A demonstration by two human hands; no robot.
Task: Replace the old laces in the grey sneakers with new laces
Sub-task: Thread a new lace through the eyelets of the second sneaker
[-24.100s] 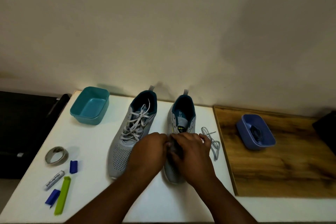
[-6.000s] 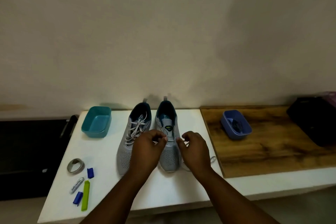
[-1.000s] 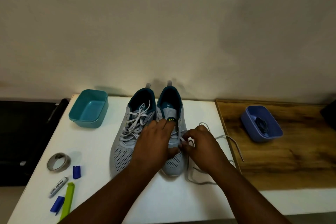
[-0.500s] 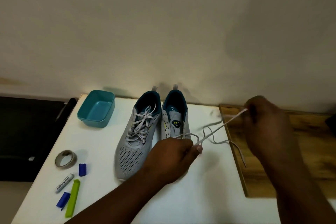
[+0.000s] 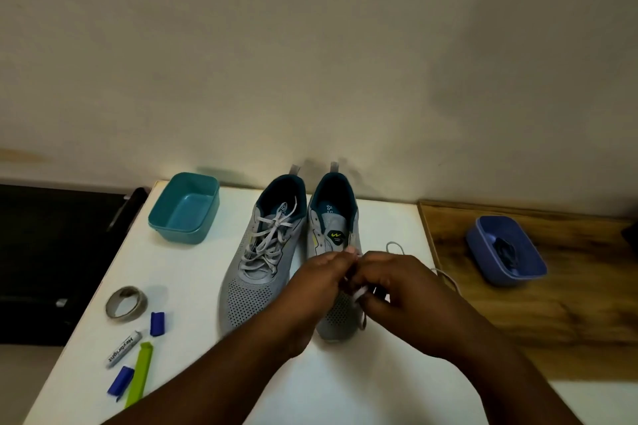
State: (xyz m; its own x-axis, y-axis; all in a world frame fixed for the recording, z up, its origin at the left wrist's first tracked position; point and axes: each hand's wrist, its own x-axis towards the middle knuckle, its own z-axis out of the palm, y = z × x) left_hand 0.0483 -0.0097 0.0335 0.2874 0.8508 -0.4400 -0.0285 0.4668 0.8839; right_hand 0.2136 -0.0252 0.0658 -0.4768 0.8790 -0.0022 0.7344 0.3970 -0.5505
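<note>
I have two grey sneakers side by side on the white bench [image 5: 345, 386], toes toward me and heels at the wall. The left sneaker [image 5: 262, 259] is fully laced with its pale lace criss-crossed and loose at the top. The right sneaker [image 5: 333, 235] has its upper eyelets bare, and both of my hands meet over its midfoot. My left hand [image 5: 319, 281] has its fingers curled, pinching the grey lace [image 5: 360, 291] at the eyelets, and my right hand [image 5: 402, 290] also has its fingers curled round the same lace just beside it. The rest of that lace trails off to the right across the bench, looping near the edge of the wooden board [image 5: 552, 314]. On that board sits a blue tub [image 5: 483, 252] with something dark inside. A teal tub [image 5: 186, 209] stands left of the sneakers. Nearer me on the left lie a tape roll [image 5: 126, 303], a marker [image 5: 123, 348], blue caps [image 5: 157, 323] and a green clip [image 5: 138, 379].
</note>
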